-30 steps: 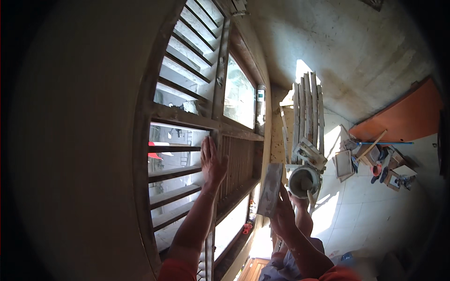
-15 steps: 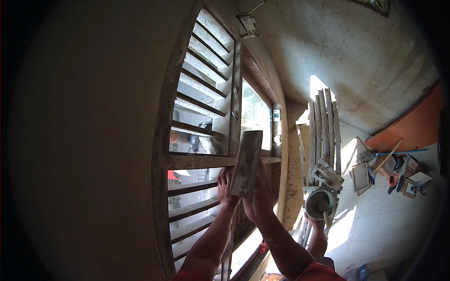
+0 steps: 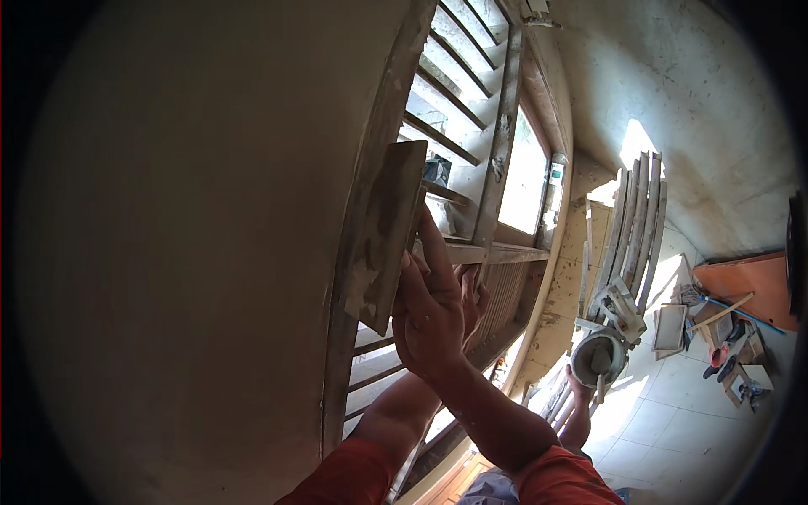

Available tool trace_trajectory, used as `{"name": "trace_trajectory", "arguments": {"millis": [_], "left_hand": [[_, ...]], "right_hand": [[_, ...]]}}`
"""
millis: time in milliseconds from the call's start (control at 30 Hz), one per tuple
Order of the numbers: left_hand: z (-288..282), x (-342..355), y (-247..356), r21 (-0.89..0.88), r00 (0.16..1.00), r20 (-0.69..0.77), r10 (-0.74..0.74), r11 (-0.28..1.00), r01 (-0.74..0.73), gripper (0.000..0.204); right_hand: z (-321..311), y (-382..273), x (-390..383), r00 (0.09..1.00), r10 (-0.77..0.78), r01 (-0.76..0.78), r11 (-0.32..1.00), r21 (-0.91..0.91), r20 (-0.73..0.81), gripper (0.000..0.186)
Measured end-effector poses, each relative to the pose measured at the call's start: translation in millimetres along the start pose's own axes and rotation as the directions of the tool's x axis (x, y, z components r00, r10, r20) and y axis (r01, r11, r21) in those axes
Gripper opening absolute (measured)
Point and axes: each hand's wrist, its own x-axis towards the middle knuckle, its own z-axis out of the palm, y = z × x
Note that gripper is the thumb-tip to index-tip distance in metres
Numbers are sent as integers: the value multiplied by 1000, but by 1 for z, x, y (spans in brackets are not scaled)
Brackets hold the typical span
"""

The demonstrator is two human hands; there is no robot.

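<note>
Float (image 3: pixel 381 242), smeared grey, at eleven o'clock from the right hand (image 3: pixel 431 326), aslant over the window frame (image 3: pixel 338 383); cannot tell whether touching. Right fingers bent, clasping the float from behind, index stretched along its edge. Left hand (image 3: pixel 476 301) at two o'clock from the right, partly behind it, fingers bent and slightly spread beside the crossbar (image 3: pixel 518 254); cannot tell whether gripping. Farther up, at twelve, louvre slats (image 3: pixel 451 98). Well away at three, bucket (image 3: pixel 576 362) of grey paste (image 3: pixel 600 358), handle (image 3: pixel 601 389) sticking out; at its one o'clock, flat tool (image 3: pixel 619 311) on the bench (image 3: pixel 644 219). Farthest, at two o'clock from the bucket, tray (image 3: pixel 670 330) and orange board (image 3: pixel 753 282).
</note>
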Motion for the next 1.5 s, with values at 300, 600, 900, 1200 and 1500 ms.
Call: {"name": "trace_trajectory", "arguments": {"millis": [300, 600, 900, 1200, 1500], "left_hand": [[0, 3, 7, -123, 1000, -11, -12, 992, 11, 57], [-10, 6, 8, -95, 1000, 18, -8, 995, 10, 55], [-13, 14, 19, -102, 999, 38, -1, 995, 5, 54], [-12, 9, 25, -89, 999, 42, -19, 996, 22, 53], [-21, 2, 4, -43, 998, 45, -32, 998, 34, 51]], "right_hand": [[5, 2, 9, 1000, -26, 25, 994, -111, -8, 65], [2, 6, 15, 999, -32, 30, 975, -222, -6, 65], [10, -10, 39, 995, -95, 86, 980, -179, -40, 64], [21, -34, 101, 951, -309, 253, 823, -509, -28, 59], [14, -6, 48, 985, -166, 97, 745, -660, -42, 59]]}}
